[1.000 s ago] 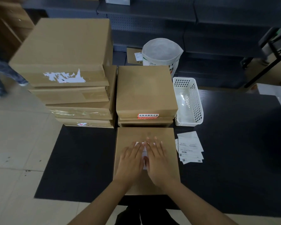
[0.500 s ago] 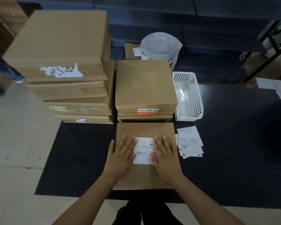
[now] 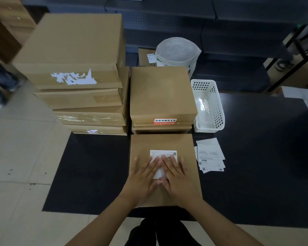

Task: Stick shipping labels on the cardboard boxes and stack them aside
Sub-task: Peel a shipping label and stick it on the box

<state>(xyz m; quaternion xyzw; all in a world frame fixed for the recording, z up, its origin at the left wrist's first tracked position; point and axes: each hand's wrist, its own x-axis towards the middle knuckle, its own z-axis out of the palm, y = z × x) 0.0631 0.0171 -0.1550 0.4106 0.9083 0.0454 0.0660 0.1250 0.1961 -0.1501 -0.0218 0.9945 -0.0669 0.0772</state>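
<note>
Mostly, the print on the shipping label [image 3: 163,154] is too small to read, and its lower half is hidden under the hands — left hand [image 3: 144,180] and right hand [image 3: 178,180] lie flat with straight fingers, pressing it onto the flat brown cardboard box [image 3: 164,142]. Beyond that box sits a short stack of boxes [image 3: 161,93], to the left of it a taller stack [image 3: 73,50]; just right of it on the dark bench [image 3: 256,157] lie loose labels [image 3: 211,155], fanned and overlapping.

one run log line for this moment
step: pressing label | box | left hand flat | right hand flat | spare labels right
</note>
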